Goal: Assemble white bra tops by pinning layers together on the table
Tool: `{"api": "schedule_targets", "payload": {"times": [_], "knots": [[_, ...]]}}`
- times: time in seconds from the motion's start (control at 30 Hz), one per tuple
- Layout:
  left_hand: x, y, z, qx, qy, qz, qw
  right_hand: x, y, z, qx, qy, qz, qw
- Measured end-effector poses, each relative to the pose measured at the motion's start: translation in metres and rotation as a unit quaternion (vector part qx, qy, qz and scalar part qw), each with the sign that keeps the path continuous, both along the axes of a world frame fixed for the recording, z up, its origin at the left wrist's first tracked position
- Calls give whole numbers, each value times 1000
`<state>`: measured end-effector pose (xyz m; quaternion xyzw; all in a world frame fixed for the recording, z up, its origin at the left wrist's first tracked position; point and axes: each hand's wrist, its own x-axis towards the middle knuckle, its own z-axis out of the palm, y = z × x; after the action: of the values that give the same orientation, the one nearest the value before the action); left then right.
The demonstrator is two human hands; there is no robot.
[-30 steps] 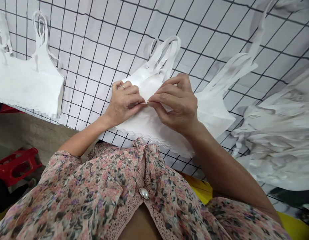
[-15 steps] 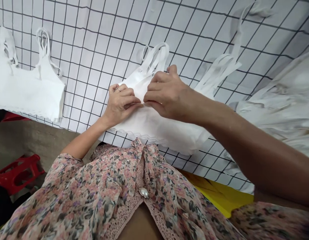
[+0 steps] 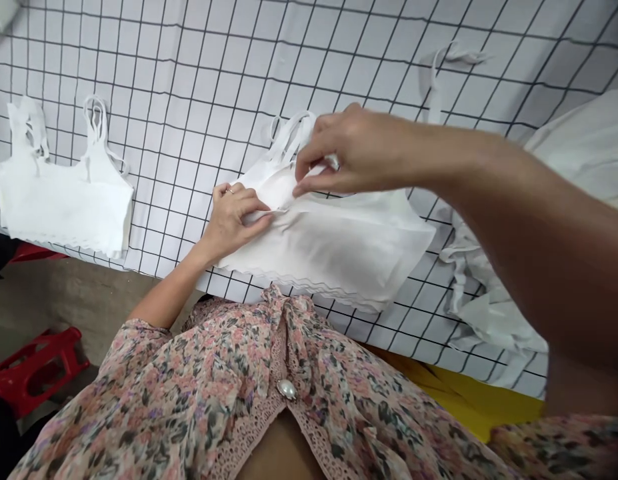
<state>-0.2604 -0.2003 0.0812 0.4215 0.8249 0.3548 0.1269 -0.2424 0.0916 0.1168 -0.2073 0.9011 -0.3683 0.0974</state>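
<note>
A white strappy top [image 3: 339, 250] with a wavy lower hem lies on the grid-patterned table cover in front of me. My left hand [image 3: 237, 215], with a ring on one finger, pinches the top's upper edge near its middle. Just right of it and slightly higher, my right hand [image 3: 346, 152] is closed with thumb and fingers on a bit of white fabric of the same top. Thin straps stand out above my hands, on the left side of the garment. The strap on the right side is hidden behind my right forearm.
Another white top [image 3: 63, 200] lies flat at the left. White garments [image 3: 503, 300] are heaped at the right, partly behind my right arm. A red stool [image 3: 39, 373] stands on the floor at lower left. Yellow material [image 3: 463, 400] shows below the table edge [image 3: 229, 288].
My right hand has moved up and away from my left hand, with white fabric between its fingers. The right-side straps no longer show beside it. My left hand keeps its pinch.
</note>
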Motion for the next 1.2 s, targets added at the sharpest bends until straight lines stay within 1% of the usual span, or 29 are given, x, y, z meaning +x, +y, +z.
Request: {"api": "schedule_targets", "payload": {"times": [0.1, 0.2, 0.27, 0.33, 0.37, 0.43, 0.47, 0.53, 0.6, 0.67, 0.73, 0.8, 0.9, 0.97, 1.03, 1.07, 1.13, 1.2], "knots": [[-1, -2, -4, -1, 19, 8, 1000, -25, 22, -1, -30, 9, -56, 998], [-6, -6, -8, 2, 49, 17, 999, -47, 38, -12, -24, 25, -76, 996], [-10, -10, -8, -6, 63, 28, 998, -50, 40, -20, -2, 49, -89, 995], [-11, -15, -3, -8, 92, 54, 994, -38, 29, -22, 16, 94, -140, 986], [-9, -17, 0, -3, 117, 69, 991, -24, 18, -20, 25, 119, -176, 977], [1, -21, 7, 12, 174, 83, 981, 18, -16, -15, 48, 161, -248, 954], [9, -22, 9, 13, 194, 73, 978, 44, -37, -12, 63, 171, -267, 946], [27, -24, 10, -8, 205, 24, 978, 97, -79, -13, 114, 159, -276, 941], [43, -26, 5, -50, 181, -24, 982, 144, -107, -22, 163, 115, -266, 943], [51, -29, -4, -84, 150, -30, 985, 182, -115, -37, 205, 62, -291, 933], [50, -34, -12, -92, 134, -3, 987, 211, -106, -51, 242, 32, -341, 908], [45, -39, -18, -81, 136, 22, 987, 233, -92, -59, 265, 31, -379, 886], [39, -47, -22, -69, 148, 37, 986, 254, -75, -60, 274, 42, -388, 879], [34, -51, -22, -70, 151, 37, 985, 258, -64, -58, 267, 53, -390, 880], [27, -50, -17, -64, 157, 36, 985, 247, -43, -55, 239, 90, -412, 875], [21, -47, -12, -55, 162, 36, 985, 235, -28, -54, 214, 122, -428, 869], [9, -31, 3, -16, 166, 31, 986, 198, 8, -52, 154, 201, -457, 853], [-5, -3, 20, 42, 140, 4, 989, 143, 47, -54, 120, 275, -477, 826]]}}
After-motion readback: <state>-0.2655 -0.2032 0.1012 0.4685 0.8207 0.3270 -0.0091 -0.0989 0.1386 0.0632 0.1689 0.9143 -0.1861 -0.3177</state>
